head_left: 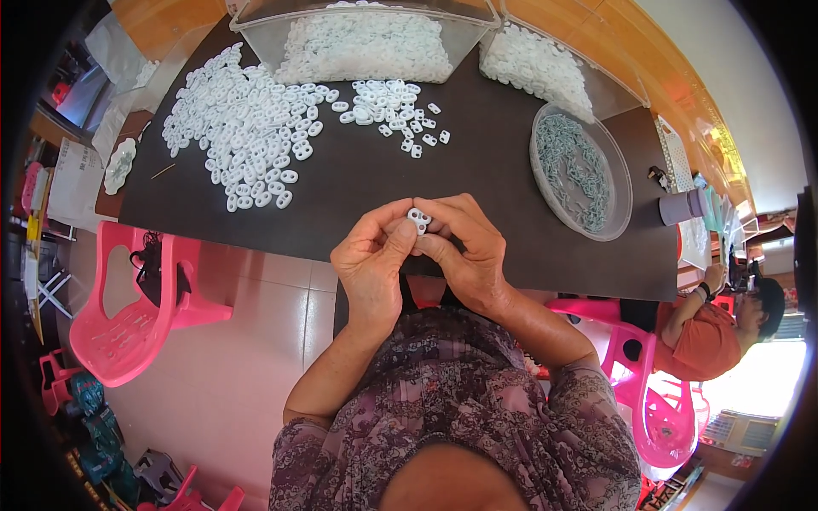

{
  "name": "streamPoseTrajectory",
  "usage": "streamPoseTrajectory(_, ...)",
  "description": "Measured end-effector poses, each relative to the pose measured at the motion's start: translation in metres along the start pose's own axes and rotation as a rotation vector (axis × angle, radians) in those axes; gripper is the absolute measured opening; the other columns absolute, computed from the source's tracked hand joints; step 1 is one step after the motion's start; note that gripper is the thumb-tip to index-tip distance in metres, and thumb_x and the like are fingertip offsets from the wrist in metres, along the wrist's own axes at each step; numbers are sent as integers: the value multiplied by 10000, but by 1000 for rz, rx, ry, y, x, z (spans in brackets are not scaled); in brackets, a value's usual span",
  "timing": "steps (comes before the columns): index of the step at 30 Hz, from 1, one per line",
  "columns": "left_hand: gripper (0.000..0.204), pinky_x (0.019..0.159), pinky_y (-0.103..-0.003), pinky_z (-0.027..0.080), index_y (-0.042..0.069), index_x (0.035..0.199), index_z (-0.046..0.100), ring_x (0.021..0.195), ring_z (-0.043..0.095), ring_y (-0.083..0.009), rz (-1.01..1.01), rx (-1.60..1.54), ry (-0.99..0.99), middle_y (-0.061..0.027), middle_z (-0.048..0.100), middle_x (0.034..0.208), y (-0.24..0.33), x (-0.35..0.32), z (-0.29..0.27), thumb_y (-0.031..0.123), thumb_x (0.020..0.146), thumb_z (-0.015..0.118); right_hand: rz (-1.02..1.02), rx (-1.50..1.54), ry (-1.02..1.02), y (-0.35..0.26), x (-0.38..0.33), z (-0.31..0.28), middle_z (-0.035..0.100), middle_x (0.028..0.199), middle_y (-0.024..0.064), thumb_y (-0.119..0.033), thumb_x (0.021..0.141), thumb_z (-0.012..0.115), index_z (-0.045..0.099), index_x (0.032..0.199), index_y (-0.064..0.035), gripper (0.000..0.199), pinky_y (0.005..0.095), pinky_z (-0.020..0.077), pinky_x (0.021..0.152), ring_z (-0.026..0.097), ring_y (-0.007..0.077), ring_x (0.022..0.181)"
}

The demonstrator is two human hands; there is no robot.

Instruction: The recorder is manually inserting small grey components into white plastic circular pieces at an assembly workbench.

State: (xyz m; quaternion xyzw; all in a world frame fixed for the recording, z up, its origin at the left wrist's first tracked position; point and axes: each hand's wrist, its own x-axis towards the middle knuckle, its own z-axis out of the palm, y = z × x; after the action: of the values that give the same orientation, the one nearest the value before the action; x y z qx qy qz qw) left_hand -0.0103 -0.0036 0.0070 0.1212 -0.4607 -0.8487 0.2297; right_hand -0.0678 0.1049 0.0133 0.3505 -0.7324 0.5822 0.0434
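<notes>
Hands (471, 262) are pinching together a small white holed piece (420, 221) over the near side of the counter (494, 145).
Bracing it evenly between both thumbs (397, 244), holes facing up, should be helping control; fingers (452, 220) are hiding its edges and underside, leaving unclear whether one part or two joined parts are being held.

The held piece (418, 218) looks smooth plastic; the table (494, 162), matt; the bins (264, 40) along its far edge, clear plastic; the chair (128, 356) near its left corner, glossy plastic.
</notes>
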Motion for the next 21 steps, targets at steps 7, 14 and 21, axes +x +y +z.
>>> streamPoseTrajectory(7, 194, 648, -208, 465, -62, 1032, 602, 711, 550, -92, 40, 26, 16, -61, 615, 844, -1, -4, 0, 6, 851, 585, 4, 109, 45, 0, -2, 5, 597, 919, 106, 112, 684, 626, 606, 1055, 17, 383, 278, 463, 604, 533, 188, 750)
streamPoseTrajectory(14, 185, 636, -188, 467, -60, 1031, 600, 690, 537, -66, 73, 20, -3, -40, 606, 827, -2, -3, -3, 14, 863, 580, -97, -19, 35, 2, -2, 7, 596, 936, 126, 108, 686, 614, 604, 1054, 19, 379, 303, 464, 629, 538, 219, 760)
streamPoseTrajectory(21, 182, 641, -190, 469, -61, 1031, 593, 698, 541, -73, 79, -11, -3, -50, 610, 833, 4, -6, 0, 20, 870, 571, -92, 37, 41, -2, -1, 8, 595, 937, 124, 97, 724, 613, 597, 1053, 32, 335, 279, 463, 603, 540, 205, 755)
